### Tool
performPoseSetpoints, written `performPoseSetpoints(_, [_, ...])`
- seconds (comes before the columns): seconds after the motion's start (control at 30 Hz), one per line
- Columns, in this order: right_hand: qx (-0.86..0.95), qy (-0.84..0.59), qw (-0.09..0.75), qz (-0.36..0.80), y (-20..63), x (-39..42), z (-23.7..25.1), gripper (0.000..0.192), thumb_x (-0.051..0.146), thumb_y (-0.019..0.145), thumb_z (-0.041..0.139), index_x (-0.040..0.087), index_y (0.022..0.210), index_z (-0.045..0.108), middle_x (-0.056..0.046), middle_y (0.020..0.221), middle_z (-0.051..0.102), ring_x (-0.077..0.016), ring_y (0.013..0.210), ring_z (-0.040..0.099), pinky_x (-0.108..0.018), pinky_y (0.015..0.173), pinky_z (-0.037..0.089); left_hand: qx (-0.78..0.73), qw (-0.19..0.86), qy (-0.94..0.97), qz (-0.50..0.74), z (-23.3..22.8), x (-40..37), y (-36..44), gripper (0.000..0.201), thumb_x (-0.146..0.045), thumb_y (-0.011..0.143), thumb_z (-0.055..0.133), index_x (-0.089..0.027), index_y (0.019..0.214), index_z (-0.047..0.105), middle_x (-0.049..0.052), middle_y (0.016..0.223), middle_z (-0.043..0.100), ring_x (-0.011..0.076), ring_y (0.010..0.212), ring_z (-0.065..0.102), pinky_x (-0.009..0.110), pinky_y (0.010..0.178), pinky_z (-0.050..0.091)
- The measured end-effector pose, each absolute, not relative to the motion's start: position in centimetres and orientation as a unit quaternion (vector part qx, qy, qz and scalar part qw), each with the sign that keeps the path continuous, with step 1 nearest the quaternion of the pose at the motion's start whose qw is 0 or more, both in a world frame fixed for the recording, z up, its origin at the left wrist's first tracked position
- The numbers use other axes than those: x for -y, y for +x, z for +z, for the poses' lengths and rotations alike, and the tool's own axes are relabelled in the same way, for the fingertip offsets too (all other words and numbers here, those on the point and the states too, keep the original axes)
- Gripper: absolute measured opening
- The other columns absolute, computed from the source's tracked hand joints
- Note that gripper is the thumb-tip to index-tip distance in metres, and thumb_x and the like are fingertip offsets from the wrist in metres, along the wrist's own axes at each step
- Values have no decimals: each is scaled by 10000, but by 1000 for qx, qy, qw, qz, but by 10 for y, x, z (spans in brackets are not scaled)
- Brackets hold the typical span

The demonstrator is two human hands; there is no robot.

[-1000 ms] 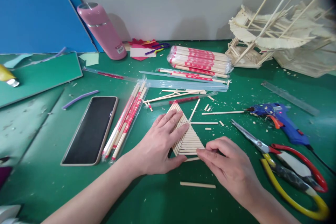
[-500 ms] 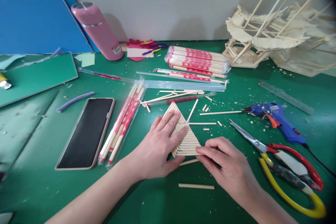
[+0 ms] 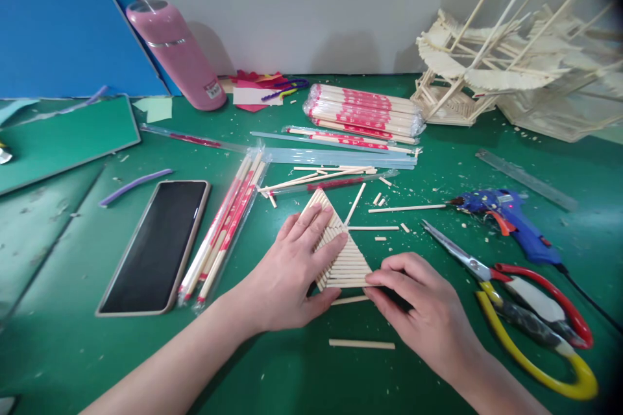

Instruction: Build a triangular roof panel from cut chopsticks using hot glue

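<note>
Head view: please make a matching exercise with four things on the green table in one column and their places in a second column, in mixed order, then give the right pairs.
Things
1. phone
2. glue gun
3. pink bottle
4. triangle of sticks

Places
A. under the left hand
B. leaning at the back left
C. flat, left of the wrapped chopsticks
D. right side, behind the scissors

Pairs: 1-C, 2-D, 3-B, 4-A

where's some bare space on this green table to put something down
Bare mat lies near the front edge, below the loose stick and between both forearms. Another patch lies left of the phone. It is crowded around the stick triangle, scissors and glue gun.
</note>
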State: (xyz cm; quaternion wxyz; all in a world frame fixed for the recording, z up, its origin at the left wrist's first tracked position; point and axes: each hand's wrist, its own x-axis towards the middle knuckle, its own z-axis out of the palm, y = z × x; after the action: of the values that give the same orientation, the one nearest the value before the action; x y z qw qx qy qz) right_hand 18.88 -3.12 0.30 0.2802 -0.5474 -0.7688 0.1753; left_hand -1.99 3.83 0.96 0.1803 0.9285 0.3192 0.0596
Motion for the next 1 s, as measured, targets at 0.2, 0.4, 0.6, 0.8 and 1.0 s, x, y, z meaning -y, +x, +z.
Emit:
performPoseSetpoints(0.2, [783,-538,262,168,185,29,5,135,143,820,527,216,805,639,-21,767,552,-131,697,518,-273,609,419,-321,194,924,72,10,-39,-20,635,-304,730,591,-172,1302,349,177,1452,165,364,1328,81,585,999,198])
performPoseSetpoints(0.4, [784,-539,261,165,186,28,7,150,151,826,515,217,802,648,-21,755,556,-130,695,529,-266,613,429,-318,201,923,86,10,-40,-20,634,-297,728,592,-196,1303,344,162,1456,164,368,1325,93,603,988,203])
performPoseSetpoints(0.6, [788,-521,285,163,192,37,6,110,122,793,566,200,841,626,-14,716,541,-118,646,520,-244,577,430,-316,202,923,82,10,-39,-20,636,-298,731,589,-187,1306,342,170,1451,175,370,1323,100,602,990,204])
performPoseSetpoints(0.8, [796,-534,244,149,189,48,2,127,141,819,541,205,857,644,-25,719,559,-131,634,499,-273,571,431,-319,184,927,72,10,-38,-21,623,-307,745,570,-172,1308,338,182,1449,170,347,1333,71,584,1000,196])
performPoseSetpoints(1.0, [790,-547,230,155,188,54,4,146,151,840,490,198,805,624,-47,777,556,-148,677,522,-277,572,456,-315,201,924,83,11,-40,-20,622,-287,736,579,-180,1303,346,174,1446,190,357,1328,91,589,995,206])
